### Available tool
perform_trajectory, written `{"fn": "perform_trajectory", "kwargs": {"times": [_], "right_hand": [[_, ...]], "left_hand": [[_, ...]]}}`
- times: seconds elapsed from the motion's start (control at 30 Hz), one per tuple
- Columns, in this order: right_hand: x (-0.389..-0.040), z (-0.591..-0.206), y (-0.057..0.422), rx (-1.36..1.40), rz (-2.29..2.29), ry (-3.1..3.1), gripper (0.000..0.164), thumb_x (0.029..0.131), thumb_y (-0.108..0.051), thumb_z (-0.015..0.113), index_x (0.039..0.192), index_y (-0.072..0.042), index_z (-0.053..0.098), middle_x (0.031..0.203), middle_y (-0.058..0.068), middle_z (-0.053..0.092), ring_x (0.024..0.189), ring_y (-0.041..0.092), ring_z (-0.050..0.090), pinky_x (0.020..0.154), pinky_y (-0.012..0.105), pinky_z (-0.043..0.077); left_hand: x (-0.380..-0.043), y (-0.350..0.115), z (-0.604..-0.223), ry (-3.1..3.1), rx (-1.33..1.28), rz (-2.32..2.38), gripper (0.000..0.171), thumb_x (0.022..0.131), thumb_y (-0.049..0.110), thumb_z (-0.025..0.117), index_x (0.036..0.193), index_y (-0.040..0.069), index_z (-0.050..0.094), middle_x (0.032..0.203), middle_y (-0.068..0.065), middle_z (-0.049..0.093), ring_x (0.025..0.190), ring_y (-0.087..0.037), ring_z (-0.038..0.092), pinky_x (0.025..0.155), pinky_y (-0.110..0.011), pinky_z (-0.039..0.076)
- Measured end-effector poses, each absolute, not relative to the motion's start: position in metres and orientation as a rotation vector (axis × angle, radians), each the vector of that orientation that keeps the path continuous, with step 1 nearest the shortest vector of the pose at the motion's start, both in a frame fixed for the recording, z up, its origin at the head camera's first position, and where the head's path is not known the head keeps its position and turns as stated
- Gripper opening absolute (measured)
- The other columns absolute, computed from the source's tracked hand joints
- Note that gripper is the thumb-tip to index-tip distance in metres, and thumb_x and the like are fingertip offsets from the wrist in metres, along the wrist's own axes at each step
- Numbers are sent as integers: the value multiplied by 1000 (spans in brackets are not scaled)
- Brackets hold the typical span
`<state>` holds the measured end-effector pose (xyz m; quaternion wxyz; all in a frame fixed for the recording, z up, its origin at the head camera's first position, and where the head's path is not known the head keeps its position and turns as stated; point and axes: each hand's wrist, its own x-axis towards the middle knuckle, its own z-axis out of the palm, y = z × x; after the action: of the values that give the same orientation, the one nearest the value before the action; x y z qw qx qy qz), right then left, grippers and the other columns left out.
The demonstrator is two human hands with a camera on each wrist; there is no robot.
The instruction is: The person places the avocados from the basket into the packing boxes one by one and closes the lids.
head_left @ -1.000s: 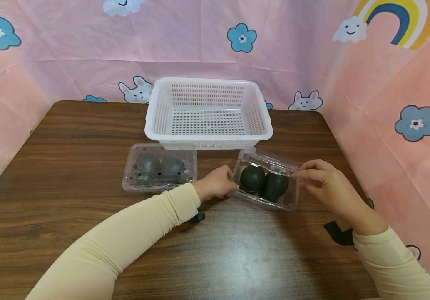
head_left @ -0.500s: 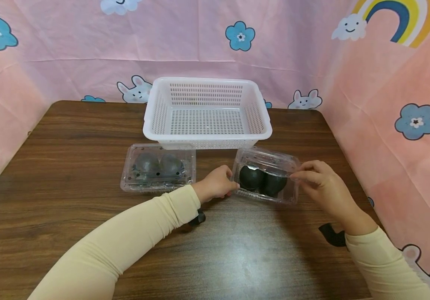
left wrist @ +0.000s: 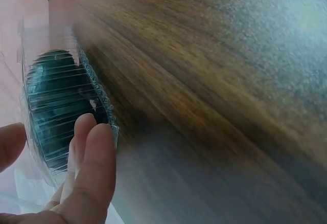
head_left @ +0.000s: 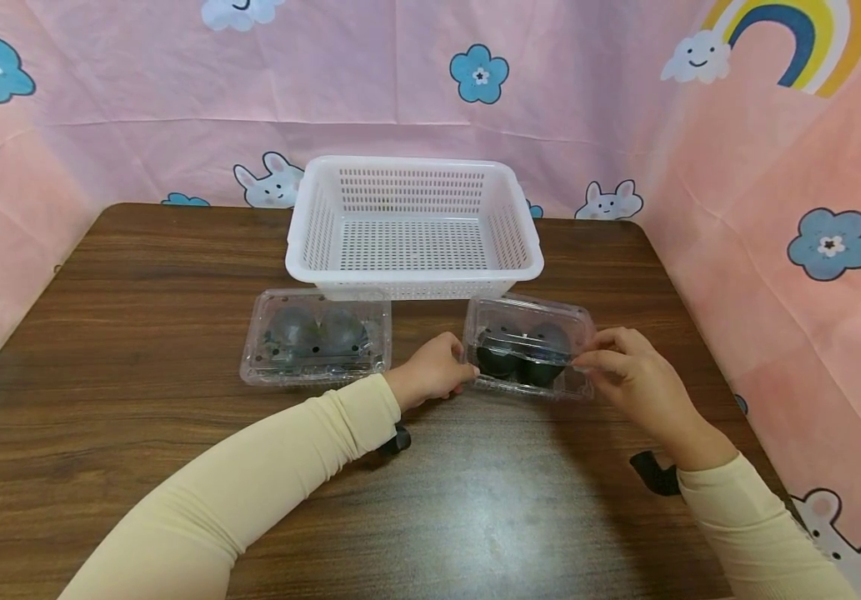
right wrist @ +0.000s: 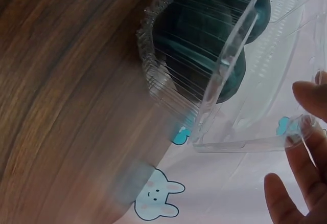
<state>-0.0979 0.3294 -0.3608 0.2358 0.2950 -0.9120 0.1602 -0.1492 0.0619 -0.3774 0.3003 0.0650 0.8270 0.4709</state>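
At the right of the table is a clear plastic clamshell box [head_left: 578, 385] with two dark green, smooth, avocado-like fruits [head_left: 496, 360] inside. My left hand [head_left: 430, 368] holds the box's left end low down, its fingertips against the ribbed wall in the left wrist view. My right hand [head_left: 648, 396] pinches the right edge of the lid [right wrist: 245, 147] between thumb and fingers. The lid is tilted over the fruits, and its front edge stands above the tray's rim. Left of my left hand sits a second clamshell box [head_left: 253, 354], closed, with two dark fruits under its lid.
A white perforated basket [head_left: 413, 275] stands behind both boxes. The brown wooden table [head_left: 137, 400] meets a patterned cloth wall [head_left: 370, 83] at the back and sides. Black straps [head_left: 655, 473] show beside my wrists.
The lid has swung forward and down over the fruits, and my right hand has moved slightly left with it. My left hand stays at the box's left end.
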Motion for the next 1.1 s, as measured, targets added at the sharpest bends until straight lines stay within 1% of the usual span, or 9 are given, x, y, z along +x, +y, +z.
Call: {"fn": "perform_trajectory", "kwargs": {"times": [0.13, 0.23, 0.3, 0.43, 0.57, 0.7, 0.87, 0.97, 1.1], "right_hand": [[-97, -364, 330, 814, 436, -2516, 29, 63, 6, 75, 84, -14, 71, 94, 5, 56, 89, 19, 50, 63, 30, 43], [-98, -367, 330, 828, 426, -2516, 28, 63, 5, 74, 83, -14, 70, 94, 5, 55, 89, 20, 50, 64, 32, 43], [-98, -369, 330, 835, 414, -2514, 27, 63, 4, 74, 83, -14, 70, 94, 6, 55, 89, 21, 50, 64, 33, 44], [-97, -372, 329, 832, 392, -2512, 28, 62, 4, 74, 83, -14, 70, 95, 8, 55, 89, 23, 50, 64, 35, 45], [-95, -375, 329, 820, 372, -2521, 28, 63, 3, 74, 84, -14, 70, 96, 9, 55, 89, 24, 50, 62, 36, 46], [-94, -377, 329, 824, 357, -2519, 26, 64, 3, 73, 84, -14, 71, 95, 9, 55, 88, 24, 51, 60, 36, 46], [-93, -379, 329, 824, 343, -2523, 26, 64, 4, 72, 84, -14, 71, 96, 9, 56, 89, 24, 51, 60, 35, 46], [-93, -380, 330, 818, 345, -2528, 27, 64, 3, 73, 84, -15, 70, 97, 9, 56, 90, 24, 51, 60, 36, 46], [-92, -380, 329, 819, 350, -2520, 28, 64, 3, 73, 85, -15, 70, 97, 9, 56, 90, 24, 51, 60, 35, 46]], "left_hand": [[-149, 60, -376, 2172, 171, 1285, 42, 88, 17, 58, 122, 0, 40, 74, -15, 57, 68, -27, 56, 69, -40, 49], [-149, 57, -376, 2130, 165, 1346, 45, 88, 16, 58, 124, 0, 37, 81, -16, 59, 70, -26, 56, 68, -38, 49], [-149, 55, -375, 2101, 158, 1388, 47, 87, 15, 58, 126, -1, 36, 88, -17, 60, 75, -27, 57, 70, -38, 49], [-149, 53, -372, 2058, 162, 1428, 52, 87, 14, 59, 129, -2, 34, 98, -16, 61, 89, -30, 58, 75, -39, 49], [-149, 52, -370, 2035, 170, 1423, 56, 85, 15, 61, 131, -1, 32, 100, -14, 61, 96, -30, 58, 79, -40, 49], [-150, 50, -370, 2005, 183, 1434, 60, 84, 16, 62, 133, -1, 30, 103, -13, 60, 99, -30, 57, 81, -41, 48], [-151, 50, -371, 1994, 170, 1451, 59, 85, 21, 61, 132, 0, 33, 106, -13, 58, 97, -29, 58, 79, -40, 49], [-152, 51, -372, 2006, 134, 1466, 53, 87, 21, 58, 130, 0, 35, 102, -13, 59, 90, -26, 59, 77, -38, 50], [-152, 54, -372, 2019, 91, 1491, 48, 88, 17, 55, 128, -1, 36, 97, -13, 60, 81, -22, 60, 73, -36, 51]]}}
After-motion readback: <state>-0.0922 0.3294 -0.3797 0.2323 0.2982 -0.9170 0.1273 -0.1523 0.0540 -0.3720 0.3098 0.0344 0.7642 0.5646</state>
